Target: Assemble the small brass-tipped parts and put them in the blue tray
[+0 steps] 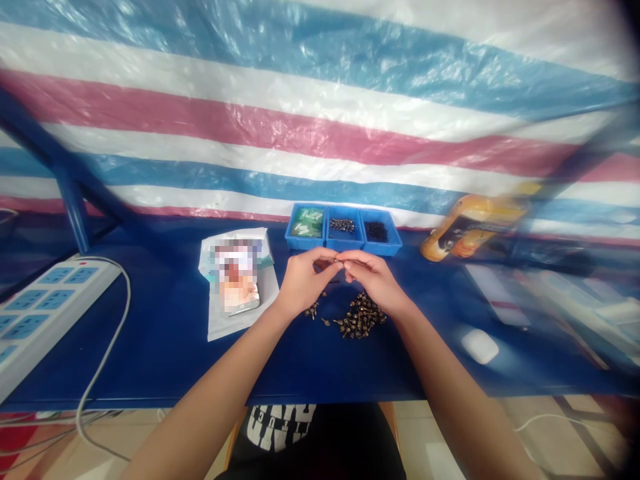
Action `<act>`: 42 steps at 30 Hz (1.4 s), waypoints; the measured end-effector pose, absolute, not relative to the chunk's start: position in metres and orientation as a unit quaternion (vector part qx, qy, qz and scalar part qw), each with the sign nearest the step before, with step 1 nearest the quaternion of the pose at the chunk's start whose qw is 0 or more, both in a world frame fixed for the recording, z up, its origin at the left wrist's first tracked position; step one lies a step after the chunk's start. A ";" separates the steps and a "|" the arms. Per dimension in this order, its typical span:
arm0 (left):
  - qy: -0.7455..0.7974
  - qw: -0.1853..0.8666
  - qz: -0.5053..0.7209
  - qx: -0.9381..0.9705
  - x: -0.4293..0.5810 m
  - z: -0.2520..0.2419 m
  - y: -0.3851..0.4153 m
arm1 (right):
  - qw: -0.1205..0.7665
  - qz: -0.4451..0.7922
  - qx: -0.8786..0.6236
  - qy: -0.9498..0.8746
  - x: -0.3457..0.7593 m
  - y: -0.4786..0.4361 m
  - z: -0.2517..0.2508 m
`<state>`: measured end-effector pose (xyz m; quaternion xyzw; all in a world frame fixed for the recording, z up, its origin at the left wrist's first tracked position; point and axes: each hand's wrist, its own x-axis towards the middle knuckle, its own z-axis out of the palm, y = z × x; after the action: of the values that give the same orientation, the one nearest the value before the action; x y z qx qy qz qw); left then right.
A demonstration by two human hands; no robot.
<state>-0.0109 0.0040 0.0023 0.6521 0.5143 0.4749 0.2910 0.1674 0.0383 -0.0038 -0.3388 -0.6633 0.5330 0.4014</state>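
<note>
My left hand (309, 275) and my right hand (371, 273) meet fingertip to fingertip over the blue table, just in front of the bins. Both are pinched closed around something small that their fingers mostly hide. Below my right hand lies a heap of small brass-and-black metal parts (361, 316), with a few loose ones (313, 309) to its left. Behind the hands stand three joined blue bins: the left bin (291, 235) holds white and green pieces, the middle bin (342, 245) small metallic parts, the right bin (389, 249) small black parts.
On the left, a lit phone (245, 307) rests on white packaging (218, 330), beyond a power strip (95, 275) with a white cable (103, 360). To the right are a yellow-orange bottle (440, 230) lying tilted, a white case (480, 346) and a blurred flat box (495, 293). Striped sheeting (300, 127) hangs behind.
</note>
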 end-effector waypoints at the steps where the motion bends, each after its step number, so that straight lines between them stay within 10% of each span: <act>1: 0.510 0.297 0.481 0.649 -0.011 0.001 0.004 | 0.407 0.537 -0.335 -0.659 0.167 0.038 -0.004; 42: 0.575 0.321 0.476 0.583 -0.018 -0.002 0.010 | 0.412 0.411 -0.433 -0.689 0.181 0.051 -0.006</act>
<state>-0.0184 0.0100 -0.0024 0.5828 0.5751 0.4760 0.3209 0.1812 0.0505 -0.0055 -0.4327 -0.6885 0.4110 0.4120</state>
